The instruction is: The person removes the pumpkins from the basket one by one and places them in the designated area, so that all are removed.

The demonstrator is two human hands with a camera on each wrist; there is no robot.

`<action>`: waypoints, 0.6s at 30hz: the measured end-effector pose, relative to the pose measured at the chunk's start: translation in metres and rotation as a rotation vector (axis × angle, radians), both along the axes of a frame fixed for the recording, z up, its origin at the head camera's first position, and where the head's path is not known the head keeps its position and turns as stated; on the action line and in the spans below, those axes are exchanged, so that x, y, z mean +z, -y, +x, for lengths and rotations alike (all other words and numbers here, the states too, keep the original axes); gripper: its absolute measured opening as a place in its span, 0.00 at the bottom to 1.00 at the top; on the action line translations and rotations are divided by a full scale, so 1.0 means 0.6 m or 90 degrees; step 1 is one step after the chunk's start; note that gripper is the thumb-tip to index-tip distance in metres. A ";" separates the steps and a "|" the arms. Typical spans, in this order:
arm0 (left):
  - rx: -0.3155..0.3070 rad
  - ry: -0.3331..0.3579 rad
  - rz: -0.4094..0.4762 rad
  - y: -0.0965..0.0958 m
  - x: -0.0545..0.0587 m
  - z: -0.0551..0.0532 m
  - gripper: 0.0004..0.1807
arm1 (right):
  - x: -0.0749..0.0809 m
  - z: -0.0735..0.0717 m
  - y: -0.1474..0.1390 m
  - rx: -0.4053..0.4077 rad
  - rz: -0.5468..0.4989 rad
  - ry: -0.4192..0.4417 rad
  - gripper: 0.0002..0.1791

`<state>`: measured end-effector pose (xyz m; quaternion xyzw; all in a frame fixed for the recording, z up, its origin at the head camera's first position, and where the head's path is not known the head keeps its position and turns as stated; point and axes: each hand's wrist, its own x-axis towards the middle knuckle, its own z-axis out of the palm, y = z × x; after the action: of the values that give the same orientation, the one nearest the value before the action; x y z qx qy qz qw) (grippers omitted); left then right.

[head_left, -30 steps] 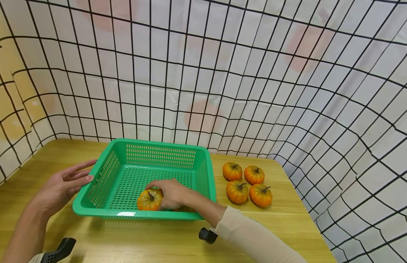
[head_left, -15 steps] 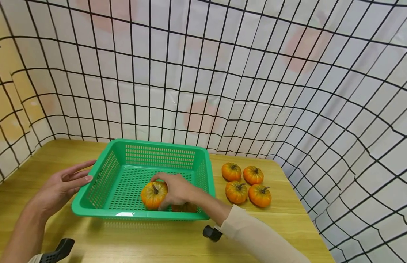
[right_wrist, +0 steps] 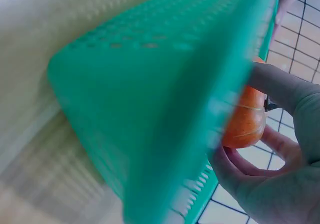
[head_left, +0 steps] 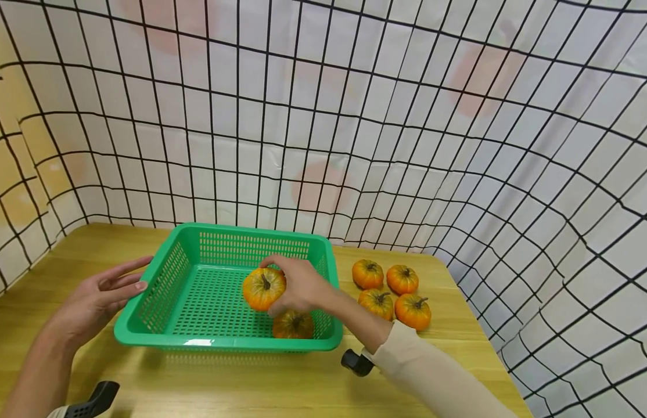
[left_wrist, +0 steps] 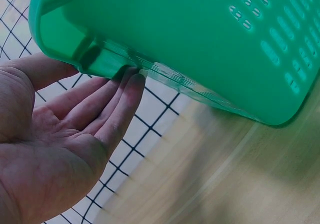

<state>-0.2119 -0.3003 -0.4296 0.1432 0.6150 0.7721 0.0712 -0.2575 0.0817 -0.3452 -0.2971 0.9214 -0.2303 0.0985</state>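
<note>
My right hand (head_left: pixel 302 284) grips a small orange pumpkin (head_left: pixel 263 289), thumb on one side and fingers on the other, raised inside the green plastic basket (head_left: pixel 230 342). In the right wrist view the same pumpkin (right_wrist: pixel 245 119) shows partly behind the blurred basket rim. A second pumpkin (head_left: pixel 294 325) lies on the basket floor at the front right, below that hand. My left hand (head_left: pixel 101 296) is at the basket's left side, fingers fairly straight. Its fingertips (left_wrist: pixel 134 78) touch the underside of the rim in the left wrist view.
Several pumpkins (head_left: pixel 377 304) sit grouped on the wooden table (head_left: pixel 449 360) to the right of the basket. Behind the table hangs a white cloth with a black grid (head_left: pixel 323 145), which also runs along both sides.
My right hand has lifted the pumpkin off the front of the basket and carried it back and to the right. The second pumpkin is now more exposed. My left hand stays put.
</note>
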 end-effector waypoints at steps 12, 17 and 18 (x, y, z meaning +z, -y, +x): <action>-0.008 0.001 0.006 0.001 -0.006 -0.003 0.30 | 0.042 0.000 -0.067 -0.041 -0.025 -0.041 0.47; -0.012 0.002 0.004 0.003 -0.009 -0.002 0.30 | 0.061 0.001 -0.097 -0.075 -0.024 -0.040 0.47; -0.013 0.002 0.004 0.003 -0.008 -0.003 0.30 | 0.065 0.003 -0.103 -0.085 -0.024 -0.039 0.47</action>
<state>-0.2134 -0.3021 -0.4346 0.1483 0.6112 0.7734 0.0795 -0.2559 0.1437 -0.3063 -0.2440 0.9372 -0.2442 0.0490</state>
